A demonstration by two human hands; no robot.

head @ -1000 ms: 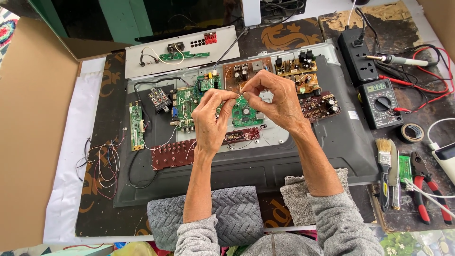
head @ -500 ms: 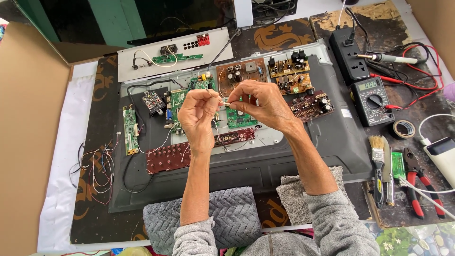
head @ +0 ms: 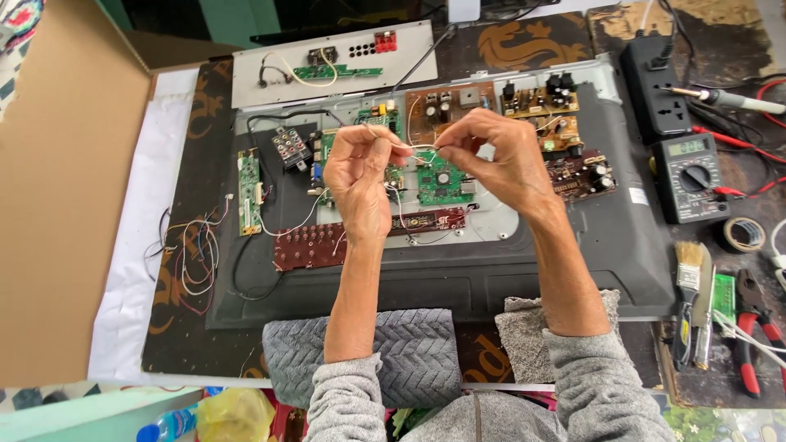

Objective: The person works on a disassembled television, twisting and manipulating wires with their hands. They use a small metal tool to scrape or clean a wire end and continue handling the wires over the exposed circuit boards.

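Thin wire [head: 422, 148] still pinched between both hands, now raised higher.

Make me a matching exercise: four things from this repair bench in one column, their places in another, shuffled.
Things:
1. thin wire
2. multimeter
3. paintbrush
4. loose coloured wires

Places:
A. right of the opened set, below the power strip
B. left of the set, on the mat
C. pinched between left hand and right hand
D. lower right, beside red-handled pliers

Pairs: 1-C, 2-A, 3-D, 4-B
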